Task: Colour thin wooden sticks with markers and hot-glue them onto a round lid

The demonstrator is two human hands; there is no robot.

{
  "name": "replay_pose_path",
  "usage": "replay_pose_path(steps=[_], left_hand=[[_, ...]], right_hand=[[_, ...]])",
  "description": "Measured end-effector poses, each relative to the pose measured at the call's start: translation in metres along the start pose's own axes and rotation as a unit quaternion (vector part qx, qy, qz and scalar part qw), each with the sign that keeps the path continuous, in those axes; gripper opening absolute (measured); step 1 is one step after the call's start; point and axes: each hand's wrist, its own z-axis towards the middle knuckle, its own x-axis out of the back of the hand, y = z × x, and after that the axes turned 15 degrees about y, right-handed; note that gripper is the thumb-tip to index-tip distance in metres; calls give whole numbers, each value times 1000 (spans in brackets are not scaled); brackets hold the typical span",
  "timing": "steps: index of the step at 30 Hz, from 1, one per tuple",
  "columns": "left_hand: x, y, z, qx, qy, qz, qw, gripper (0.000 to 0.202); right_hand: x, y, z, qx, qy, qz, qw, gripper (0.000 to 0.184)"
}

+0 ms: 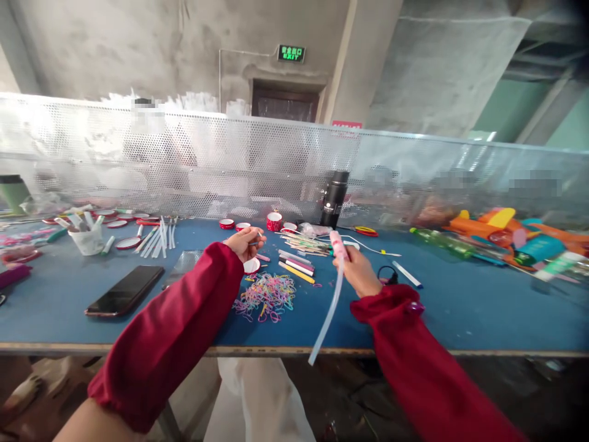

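Observation:
My right hand (362,274) is wrapped round a pink hot glue gun (338,244), right of the table's middle. A long translucent glue stick (329,316) droops from its back end past the table's front edge. Farther left, my left hand (248,244) is raised with its fingers pinched; a small thin bit shows at the fingertips, too small to name. Below and between the hands lies a loose heap of small pastel rubber bands (267,293). Several marker pens (298,268) and a bunch of thin wooden sticks (307,244) lie beyond the heap.
A black thermos (335,199) stands by the perforated metal screen (197,141). Red round tins (274,221) sit near it. Leftward are a phone (125,291), loose glue sticks (156,238) and a white cup of pens (87,239). Orange toys (488,227) and a green bottle (444,244) lie right.

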Motion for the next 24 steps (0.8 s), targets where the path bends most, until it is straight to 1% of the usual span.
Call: replay_pose_path(steps=[1,2,3,5,6,7,9,11,14,17,20,22,24], left_hand=[[-1,0,-1,-2,0,7,1000,12],[-1,0,-2,-3,0,14,1000,13],[-2,0,-4,-3,0,20,1000,13],[-5,0,-7,-1,-5,28,1000,12],[-7,0,-9,0,-10,27,1000,11],[-8,1,-11,2,-16,25,1000,10],[-11,2,-13,10,-28,15,999,8],[-12,3,-15,16,-33,7,999,7],[-11,4,-14,16,-42,-8,999,4],[-10,5,-14,14,-37,-26,999,7],[-10,7,-15,6,-44,-41,998,11],[-9,7,-15,-3,-62,-45,997,13],[-8,7,-14,-12,-73,-47,996,15]], right_hand=[[-5,-8,1,-60,8,114,992,19],[-10,-17,1,-98,-6,214,972,24],[-16,-26,0,-129,-1,287,949,27],[-26,-44,-3,-169,-21,385,907,29],[-31,-51,-6,-179,-34,412,893,30],[-35,-57,-8,-184,-42,429,883,30],[-42,-65,-14,-185,-54,447,874,30],[-47,-71,-20,-179,-67,460,867,30],[-51,-75,-28,-175,-88,464,864,37],[-52,-74,-36,-165,-123,437,876,45],[-53,-69,-44,-132,-165,418,884,44],[-51,-65,-49,-116,-185,419,881,40],[-47,-63,-54,-109,-208,438,867,33]])
